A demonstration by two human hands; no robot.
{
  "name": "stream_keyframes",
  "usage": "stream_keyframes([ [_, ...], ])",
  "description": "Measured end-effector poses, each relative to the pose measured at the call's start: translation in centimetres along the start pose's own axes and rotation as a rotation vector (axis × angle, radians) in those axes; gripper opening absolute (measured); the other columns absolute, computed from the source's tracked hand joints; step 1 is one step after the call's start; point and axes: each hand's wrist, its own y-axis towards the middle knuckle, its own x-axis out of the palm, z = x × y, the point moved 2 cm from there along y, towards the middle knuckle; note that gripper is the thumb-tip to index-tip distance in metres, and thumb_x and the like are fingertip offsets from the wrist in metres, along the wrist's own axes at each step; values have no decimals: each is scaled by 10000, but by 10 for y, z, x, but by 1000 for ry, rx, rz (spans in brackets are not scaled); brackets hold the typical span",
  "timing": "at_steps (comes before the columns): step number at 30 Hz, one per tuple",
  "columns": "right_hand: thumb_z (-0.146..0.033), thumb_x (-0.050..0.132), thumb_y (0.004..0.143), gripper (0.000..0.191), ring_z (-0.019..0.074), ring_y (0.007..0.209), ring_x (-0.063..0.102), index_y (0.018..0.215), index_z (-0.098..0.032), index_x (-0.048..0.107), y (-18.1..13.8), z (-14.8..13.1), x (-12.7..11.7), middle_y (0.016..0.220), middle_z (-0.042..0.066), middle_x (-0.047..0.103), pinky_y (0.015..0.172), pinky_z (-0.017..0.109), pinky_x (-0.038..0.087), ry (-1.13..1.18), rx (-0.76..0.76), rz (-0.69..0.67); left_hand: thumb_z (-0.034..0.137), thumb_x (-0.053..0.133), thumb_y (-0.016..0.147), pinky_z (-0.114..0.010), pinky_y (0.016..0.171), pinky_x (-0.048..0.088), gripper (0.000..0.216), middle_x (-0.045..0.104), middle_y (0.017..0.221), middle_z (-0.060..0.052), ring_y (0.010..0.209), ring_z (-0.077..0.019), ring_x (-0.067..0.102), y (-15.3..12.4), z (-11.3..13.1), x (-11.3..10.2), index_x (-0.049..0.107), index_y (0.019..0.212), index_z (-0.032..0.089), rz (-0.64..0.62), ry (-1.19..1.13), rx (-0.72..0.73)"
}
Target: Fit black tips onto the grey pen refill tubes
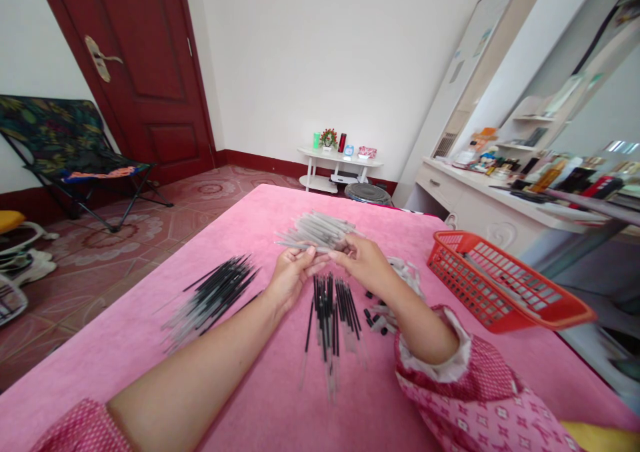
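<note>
My left hand (290, 275) and my right hand (363, 259) meet above the middle of the pink table (150, 345). Both are closed on a grey pen barrel (320, 257) held level between them. Just behind the hands lies a heap of grey pen barrels (317, 229). Under my hands is a row of black ink refills (333, 305). A second, larger bunch of black refills (215, 292) lies to the left. Small black and clear pen caps (385, 315) are scattered by my right wrist.
A red plastic basket (500, 282) with a pen in it stands at the table's right edge. Beyond it is a white dresser (480, 199) crowded with bottles. A folding chair (70, 152) and a red door (145, 65) are at the left, a small white stand (340, 165) at the far wall.
</note>
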Motion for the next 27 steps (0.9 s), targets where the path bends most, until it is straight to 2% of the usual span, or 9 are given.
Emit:
stream_keyframes([
  [2,-336,555,792,184,127,584,526,717,-170,583,0,0,1,651,8,611,539,227,361,-13,4,-7,207,732,670,-278,738,527,272,708,778,-58,779,-187,686,0,1,1,560,863,123,6,0,-4],
  [6,-375,387,886,380,125,542,518,619,-170,564,0,1,2,567,13,580,530,231,356,-15,38,-66,204,729,674,-271,721,531,268,706,769,-55,759,-182,687,-1,1,1,557,861,122,1,10,-5],
  [11,-376,498,832,262,120,518,535,676,-174,557,-2,2,3,595,2,609,516,226,366,20,57,-68,204,722,684,-276,731,531,256,705,770,-51,761,-179,686,-1,0,0,557,862,125,-3,17,4],
  [15,-433,340,903,436,108,443,520,616,-169,535,-2,2,7,518,8,585,496,231,375,90,101,-162,227,731,675,-290,748,524,276,706,775,-58,784,-187,684,0,0,-1,563,870,127,-10,29,8],
  [20,-379,521,807,253,131,558,555,716,-161,610,1,4,-10,628,16,635,525,233,387,-12,27,-98,219,702,705,-291,745,520,227,705,813,-65,785,-181,680,0,1,-1,570,867,130,-5,35,-3],
  [22,-296,582,746,145,127,555,553,697,-171,636,-1,9,-22,622,6,639,524,227,380,-75,26,-201,230,676,727,-293,719,524,194,697,801,-59,757,-175,675,0,1,-2,577,861,132,6,32,-21],
  [24,-211,634,661,37,121,531,554,649,-188,660,-6,15,-34,598,-7,643,504,220,362,-156,66,-379,250,646,747,-284,661,527,181,678,771,-47,700,-156,659,1,2,-3,587,870,130,26,17,-36],
  [27,-145,687,552,92,124,497,559,612,-215,692,-15,20,-45,556,-16,644,464,218,330,-290,157,-564,265,607,767,-256,567,517,221,615,718,-12,618,-117,605,1,3,-3,599,945,134,18,-10,-45],
])
